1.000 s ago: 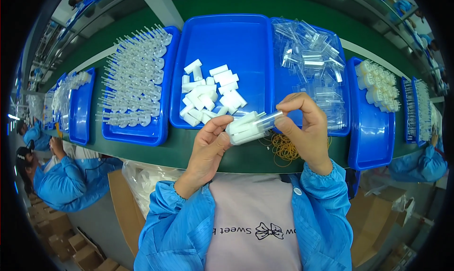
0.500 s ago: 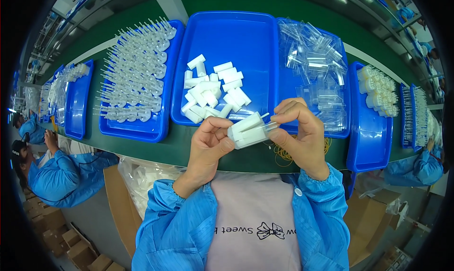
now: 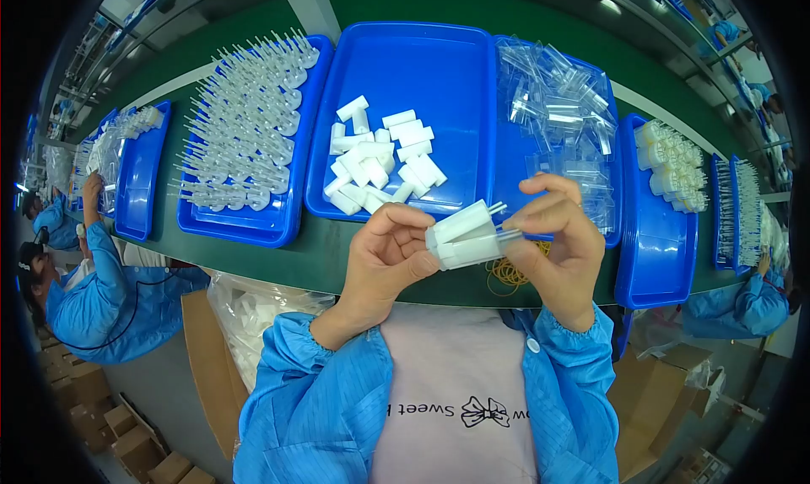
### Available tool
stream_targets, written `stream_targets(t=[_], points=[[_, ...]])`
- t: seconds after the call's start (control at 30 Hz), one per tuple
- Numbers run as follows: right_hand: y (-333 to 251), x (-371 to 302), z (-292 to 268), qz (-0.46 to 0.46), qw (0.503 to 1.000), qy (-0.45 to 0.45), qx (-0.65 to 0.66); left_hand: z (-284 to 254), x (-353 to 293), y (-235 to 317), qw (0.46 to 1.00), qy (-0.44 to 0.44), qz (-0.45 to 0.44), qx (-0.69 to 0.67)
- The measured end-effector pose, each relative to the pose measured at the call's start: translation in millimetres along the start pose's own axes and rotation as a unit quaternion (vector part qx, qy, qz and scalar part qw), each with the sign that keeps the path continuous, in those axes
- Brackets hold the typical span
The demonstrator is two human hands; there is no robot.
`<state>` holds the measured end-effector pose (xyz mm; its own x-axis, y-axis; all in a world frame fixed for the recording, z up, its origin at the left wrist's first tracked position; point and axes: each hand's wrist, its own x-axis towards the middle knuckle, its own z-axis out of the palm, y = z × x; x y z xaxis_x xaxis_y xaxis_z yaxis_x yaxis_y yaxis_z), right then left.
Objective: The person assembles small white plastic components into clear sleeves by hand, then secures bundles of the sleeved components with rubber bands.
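In front of my chest, my left hand (image 3: pixel 390 256) is closed around one end of a small bundle of white rectangular blocks (image 3: pixel 466 237). Translucent plastic shows at the end by my left fingers. Thin pale rods (image 3: pixel 498 207) stick out of the bundle's other end. My right hand (image 3: pixel 558 252) pinches at the lower rods with thumb and forefinger, its other fingers curled loosely. Just beyond, a blue tray (image 3: pixel 413 58) carries loose white blocks (image 3: pixel 371 162) like those in the bundle.
Left of that tray, another blue tray (image 3: pixel 245 232) is crowded with translucent stemmed pieces (image 3: pixel 245 121). Clear plastic sleeves (image 3: pixel 561 96) fill a tray on the right. Yellow rubber bands (image 3: pixel 506 273) lie under my right hand. A co-worker (image 3: pixel 110 307) sits at far left.
Both hands and the bundle have shifted slightly right. Two rods now show at the bundle's upper right, where one showed before. The co-worker at left has raised an arm toward the trays.
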<state>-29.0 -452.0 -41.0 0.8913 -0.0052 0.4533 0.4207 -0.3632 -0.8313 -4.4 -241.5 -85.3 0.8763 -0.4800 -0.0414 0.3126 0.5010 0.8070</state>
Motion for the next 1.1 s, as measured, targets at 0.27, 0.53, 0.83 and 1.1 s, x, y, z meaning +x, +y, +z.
stream_targets(t=[0.27,0.53,0.83,1.1], points=[[8.3,-5.7,8.6,0.126,0.977,0.063,0.159,18.7,11.4,19.7,0.807,0.0,0.292,0.514],[8.6,-6.6,11.3,0.121,0.984,0.062,0.118,19.5,16.7,16.4,0.798,0.012,0.283,0.532],[9.0,-9.4,14.5,0.102,0.987,0.06,0.109,16.4,17.9,16.4,0.79,0.031,0.294,0.537],[10.8,-9.8,15.8,0.054,0.995,0.056,0.067,12.7,18.4,14.6,0.79,0.046,0.29,0.538]])
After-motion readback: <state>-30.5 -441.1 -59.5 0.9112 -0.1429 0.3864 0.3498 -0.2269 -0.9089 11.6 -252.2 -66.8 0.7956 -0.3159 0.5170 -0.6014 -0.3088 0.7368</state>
